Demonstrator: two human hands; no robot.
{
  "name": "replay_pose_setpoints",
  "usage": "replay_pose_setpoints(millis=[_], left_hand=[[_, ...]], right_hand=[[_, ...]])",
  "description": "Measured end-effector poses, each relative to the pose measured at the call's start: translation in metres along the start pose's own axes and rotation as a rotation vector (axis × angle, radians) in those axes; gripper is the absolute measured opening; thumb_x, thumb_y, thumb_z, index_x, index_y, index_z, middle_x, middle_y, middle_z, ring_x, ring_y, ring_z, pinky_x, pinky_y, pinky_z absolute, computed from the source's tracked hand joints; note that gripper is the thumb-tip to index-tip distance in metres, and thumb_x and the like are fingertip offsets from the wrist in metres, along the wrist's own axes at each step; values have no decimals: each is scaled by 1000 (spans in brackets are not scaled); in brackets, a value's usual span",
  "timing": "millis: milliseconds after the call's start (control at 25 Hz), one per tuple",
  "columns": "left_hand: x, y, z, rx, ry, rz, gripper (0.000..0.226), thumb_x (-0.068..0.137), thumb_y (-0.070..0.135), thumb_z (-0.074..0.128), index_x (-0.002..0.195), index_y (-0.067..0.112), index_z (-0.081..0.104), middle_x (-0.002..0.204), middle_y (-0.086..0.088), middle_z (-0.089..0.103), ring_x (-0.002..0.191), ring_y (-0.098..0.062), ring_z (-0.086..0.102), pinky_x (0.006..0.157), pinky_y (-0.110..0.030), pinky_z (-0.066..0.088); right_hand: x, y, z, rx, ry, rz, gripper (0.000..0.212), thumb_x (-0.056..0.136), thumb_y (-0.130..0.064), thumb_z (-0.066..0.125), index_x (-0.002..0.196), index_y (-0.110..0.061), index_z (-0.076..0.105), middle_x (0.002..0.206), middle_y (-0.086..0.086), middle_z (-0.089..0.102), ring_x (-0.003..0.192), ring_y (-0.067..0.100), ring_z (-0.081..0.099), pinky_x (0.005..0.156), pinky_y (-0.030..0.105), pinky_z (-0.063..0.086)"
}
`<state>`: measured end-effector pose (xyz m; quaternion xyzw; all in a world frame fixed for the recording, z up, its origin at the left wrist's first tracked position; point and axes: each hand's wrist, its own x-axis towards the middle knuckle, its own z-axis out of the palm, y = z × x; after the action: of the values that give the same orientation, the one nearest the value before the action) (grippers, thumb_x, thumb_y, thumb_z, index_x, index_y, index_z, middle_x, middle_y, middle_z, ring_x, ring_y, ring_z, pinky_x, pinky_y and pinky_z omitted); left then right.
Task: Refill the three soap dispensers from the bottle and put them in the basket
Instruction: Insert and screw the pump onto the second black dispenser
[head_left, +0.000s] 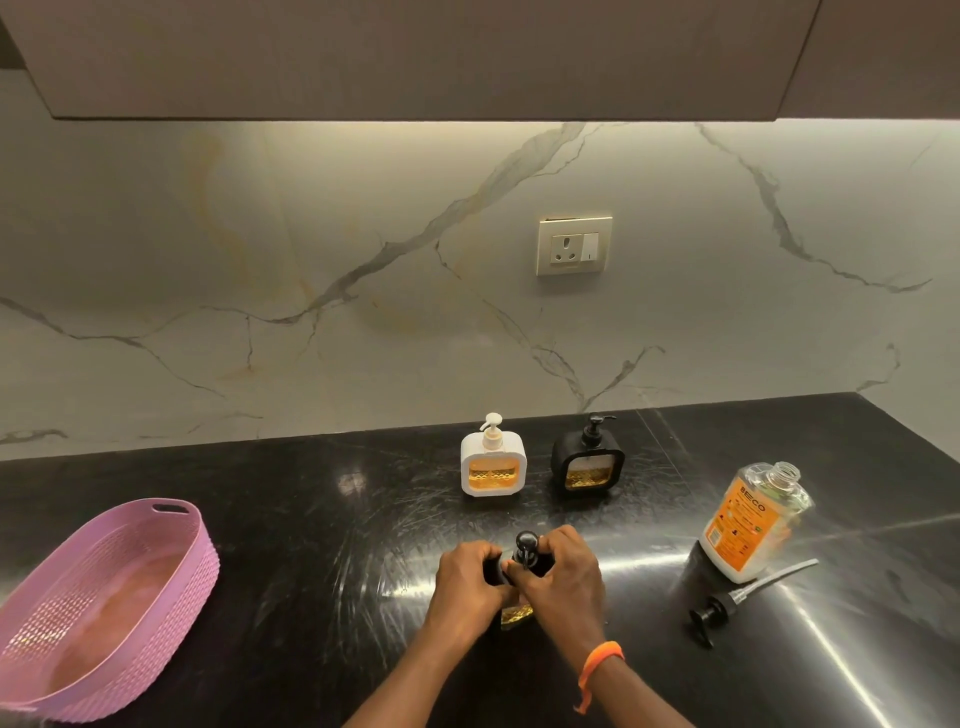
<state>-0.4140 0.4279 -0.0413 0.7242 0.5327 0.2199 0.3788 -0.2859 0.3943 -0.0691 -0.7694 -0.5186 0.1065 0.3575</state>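
Head view: on the glossy black stone worktop (311, 519), near its front middle, a black square soap dispenser with round-knobbed pump (523, 551), upright, long axis vertical, amber liquid glimpsed low between the wrists. Left hand (465, 577) wrapped around the body's left side, grip closed on it. Right hand (563, 571) closed over the pump collar from the right, fingertips pinching at the neck; orange band on that wrist.

Farther back, close to the marble wall, a white square soap dispenser with cream pump (493, 460) and a second black square dispenser (587, 460), side by side but apart, both upright, amber fill showing in front windows, spouts turned rightward.

To the right, a clear plastic refill bottle with orange label (748, 525), standing, uncapped, neck at the top. Just in front of it, a loose black pump head with clear tube (737, 603), lying flat, tube running up-right.

Far left, a pink woven-pattern oval plastic basket (197, 561), long axis running diagonally from the front-left edge toward the back, with bare worktop between it and the hands.
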Motion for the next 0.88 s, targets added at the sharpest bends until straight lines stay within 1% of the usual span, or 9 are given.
replay_pose_setpoints(millis=[160,320,520,560,640,680,720,800,880], left_hand=[[-2,2,1,10,1,-17,16,75,18,80,78,24,65,75,8,65,68,2,62,55,-11,47],[-2,1,3,13,14,-27,17,74,19,81,82,27,67,77,9,66,71,1,63,60,-13,50],[-2,1,2,-15,1,-42,21,73,15,81,83,26,67,79,9,67,73,1,64,59,-13,49],[-2,1,1,-17,-3,-40,20,73,14,81,82,26,67,79,9,67,73,0,64,60,-14,51],[-2,0,1,-20,-1,-33,18,73,15,80,80,25,67,77,7,68,72,-1,65,64,-19,55],[-2,-1,1,-21,0,-31,18,72,16,81,79,26,67,77,7,68,71,-1,65,64,-19,55],[-2,-1,1,-20,-2,-30,19,71,18,82,79,26,67,76,7,68,71,-1,65,63,-18,54],[-2,0,0,-16,-13,-26,23,67,22,86,79,26,66,76,8,67,70,0,64,59,-14,49],[-2,1,-1,-15,-22,-28,27,65,26,88,79,27,64,77,10,66,72,1,62,60,-13,46]], right_hand=[[-3,-2,3,18,35,24,36,69,-38,83,76,-26,49,81,-12,45,67,2,48,51,14,36],[-4,-6,7,37,82,68,39,67,-36,84,74,-24,48,80,-9,45,66,5,48,51,16,37],[-4,-5,9,69,90,93,40,65,-35,86,75,-24,49,81,-8,47,68,5,49,52,16,39],[-5,-2,7,75,76,70,39,65,-37,85,79,-25,51,84,-9,48,71,4,51,54,16,41],[-4,7,2,69,3,-20,40,70,-43,80,99,-31,56,97,-12,50,85,3,53,67,17,47],[-3,12,-1,63,-51,-75,43,73,-42,77,110,-33,57,105,-14,50,93,3,53,74,18,50],[-2,16,-4,60,-101,-121,42,77,-40,75,115,-34,59,112,-15,48,99,3,53,79,19,51],[1,18,-9,63,-151,-164,27,80,-34,74,105,-32,66,122,-17,45,104,4,54,81,21,52],[3,16,-12,83,-160,-161,22,79,-29,76,100,-29,68,119,-19,48,101,3,55,80,19,52]])
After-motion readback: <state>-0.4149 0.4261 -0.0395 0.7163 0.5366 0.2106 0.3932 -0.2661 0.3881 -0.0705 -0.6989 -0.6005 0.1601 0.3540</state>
